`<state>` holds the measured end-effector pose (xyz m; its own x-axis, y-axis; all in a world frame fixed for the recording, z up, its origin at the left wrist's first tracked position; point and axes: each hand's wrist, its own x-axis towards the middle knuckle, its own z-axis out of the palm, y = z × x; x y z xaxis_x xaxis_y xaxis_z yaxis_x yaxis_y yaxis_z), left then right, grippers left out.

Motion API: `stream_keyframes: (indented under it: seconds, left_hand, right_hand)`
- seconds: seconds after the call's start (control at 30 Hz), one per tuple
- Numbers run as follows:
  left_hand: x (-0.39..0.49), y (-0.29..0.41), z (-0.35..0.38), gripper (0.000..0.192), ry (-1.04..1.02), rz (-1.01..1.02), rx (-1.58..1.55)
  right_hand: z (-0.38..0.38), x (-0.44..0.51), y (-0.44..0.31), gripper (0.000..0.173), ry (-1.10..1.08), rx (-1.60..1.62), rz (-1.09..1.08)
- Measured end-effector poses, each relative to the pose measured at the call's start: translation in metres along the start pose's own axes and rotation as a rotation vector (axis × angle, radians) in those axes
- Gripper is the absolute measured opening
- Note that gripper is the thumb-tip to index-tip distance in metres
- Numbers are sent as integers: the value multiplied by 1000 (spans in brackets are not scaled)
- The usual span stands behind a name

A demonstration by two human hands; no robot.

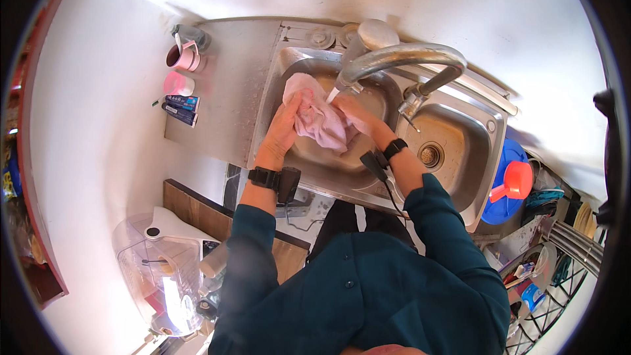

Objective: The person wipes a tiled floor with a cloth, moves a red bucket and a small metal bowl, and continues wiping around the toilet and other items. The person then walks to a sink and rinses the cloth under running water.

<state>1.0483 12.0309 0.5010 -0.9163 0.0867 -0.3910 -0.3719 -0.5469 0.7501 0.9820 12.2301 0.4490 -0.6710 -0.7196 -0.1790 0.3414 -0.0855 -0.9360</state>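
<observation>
A wet pink cloth (pixel 321 119) is held over the left basin (pixel 315 160) of a stainless steel double sink. My left hand (pixel 286 125) grips the cloth's left side, with the thumb and fingers on it. At the cloth's upper right, my right hand (pixel 356 112) holds its edge, its fingertips partly hidden beside the fabric. Water runs from a spout (pixel 333 94) between my hands onto the cloth. Above the sink curves a metal faucet (pixel 409 54). Both wrists wear black straps with small devices.
On the steel counter (pixel 231 88) to the left stand a pink mug (pixel 190 60), a pink-lidded jar (pixel 178 84), a glass jar (pixel 194 36) and toothpaste tubes (pixel 181 111). The right basin (pixel 443 143) has a drain. A red dipper (pixel 517 180) lies on a blue lid (pixel 503 207) beyond the sink.
</observation>
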Motion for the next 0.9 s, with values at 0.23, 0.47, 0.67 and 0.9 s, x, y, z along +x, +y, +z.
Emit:
stream_keyframes:
  seconds: [0.23, 0.47, 0.67, 0.9]
  left_hand:
    - [30, -61, -21, 38, -13, 156, -130]
    - [59, -96, 29, 48, 491, -178, -71]
    - [57, -68, 38, 41, 526, -32, 108]
    - [23, -23, 34, 28, 104, -261, -12]
  right_hand:
    - [62, 10, 4, 25, 207, -320, 203]
    - [25, 28, 33, 30, 751, -326, -246]
    - [19, 30, 70, 39, 469, -872, -175]
    - [-32, 36, 87, 33, 285, -61, -120]
